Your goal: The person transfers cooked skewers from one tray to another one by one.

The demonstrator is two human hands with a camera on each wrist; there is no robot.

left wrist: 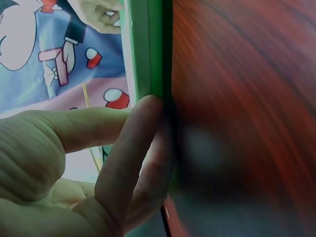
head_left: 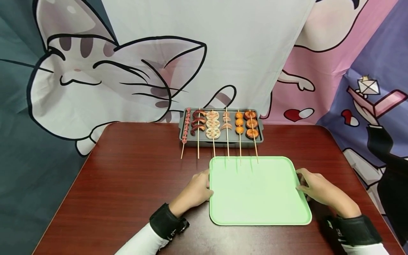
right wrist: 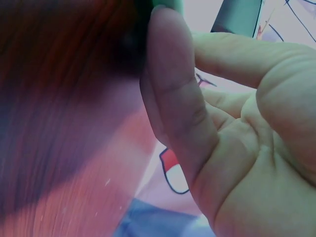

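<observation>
A light green tray with rounded corners lies flat in front of the person, its top bare. At its left edge the left hand pinches the rim, thumb over the edge and fingers beneath. On the opposite side the right hand pinches the right rim. In the left wrist view, the fingertips press against the green rim close to the wood. The right wrist view shows a finger at a small piece of the tray's edge.
Behind the tray, a dark grey grill pan holds several food skewers, including lotus root slices, orange balls and brown rounds. Their sticks reach toward the tray's far edge. Below is a reddish-brown table; a cartoon cloth hangs behind.
</observation>
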